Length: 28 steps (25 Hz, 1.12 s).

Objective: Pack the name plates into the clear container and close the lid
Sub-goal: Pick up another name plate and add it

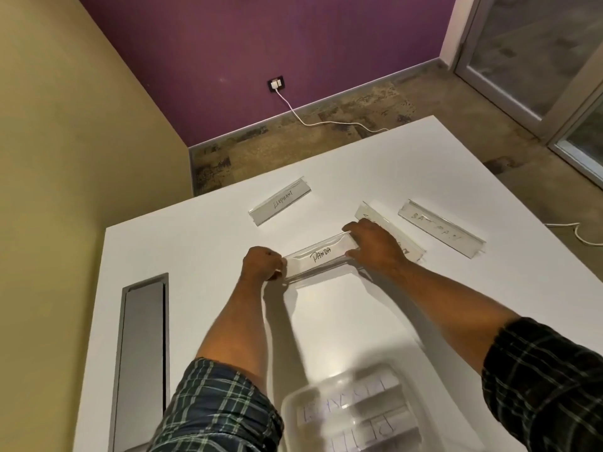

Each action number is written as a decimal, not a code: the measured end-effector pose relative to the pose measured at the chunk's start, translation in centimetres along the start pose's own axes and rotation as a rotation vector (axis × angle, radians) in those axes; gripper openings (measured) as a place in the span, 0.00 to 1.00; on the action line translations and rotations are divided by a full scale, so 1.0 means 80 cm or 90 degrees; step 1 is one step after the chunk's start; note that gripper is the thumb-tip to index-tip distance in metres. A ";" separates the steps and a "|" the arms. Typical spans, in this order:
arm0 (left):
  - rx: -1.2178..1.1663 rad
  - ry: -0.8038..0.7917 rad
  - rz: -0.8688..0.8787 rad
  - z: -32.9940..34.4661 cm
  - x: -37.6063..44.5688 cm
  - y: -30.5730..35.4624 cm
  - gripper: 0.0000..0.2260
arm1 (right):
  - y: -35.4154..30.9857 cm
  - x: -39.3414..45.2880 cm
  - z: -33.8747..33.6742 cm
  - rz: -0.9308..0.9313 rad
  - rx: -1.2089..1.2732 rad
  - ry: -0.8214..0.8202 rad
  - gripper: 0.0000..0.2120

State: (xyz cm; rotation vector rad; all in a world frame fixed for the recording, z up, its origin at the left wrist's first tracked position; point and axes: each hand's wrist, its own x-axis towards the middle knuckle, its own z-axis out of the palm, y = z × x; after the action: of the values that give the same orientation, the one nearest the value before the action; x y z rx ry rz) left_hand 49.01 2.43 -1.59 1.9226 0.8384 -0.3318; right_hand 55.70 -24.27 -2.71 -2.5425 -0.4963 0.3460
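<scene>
A clear name plate marked PANDA [318,257] is in the middle of the white table [195,230], held at both ends. My left hand [263,264] grips its left end and my right hand [375,244] grips its right end. Whether the plate is lifted or touching the table is unclear. The ELEPHANT plate [280,201] lies further back. A third plate [396,234] is partly hidden behind my right hand. The BATMAN plate [440,227] lies at the right. The clear container [354,415] sits at the near edge with several plates inside.
A long grey metal cable hatch [142,357] is set into the table at the left. Beyond the table's far edge are the floor, a purple wall with a socket [276,83] and a white cable. A glass door stands at the right.
</scene>
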 end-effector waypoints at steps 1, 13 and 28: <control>0.006 -0.026 -0.014 -0.002 -0.023 -0.012 0.03 | -0.002 -0.017 -0.006 -0.021 -0.027 -0.032 0.31; 0.018 -0.185 -0.049 -0.047 -0.234 -0.077 0.10 | -0.021 -0.168 -0.050 -0.400 -0.303 -0.067 0.33; 0.430 -0.385 -0.089 0.031 -0.318 -0.133 0.14 | 0.008 -0.278 -0.019 -0.663 -0.220 -0.213 0.25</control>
State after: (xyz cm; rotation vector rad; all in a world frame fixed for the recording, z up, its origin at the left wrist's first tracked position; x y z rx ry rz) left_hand 23.66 -7.17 4.02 2.1677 0.4731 -1.3429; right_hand 36.36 -34.61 1.40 -2.1306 -2.0075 0.2890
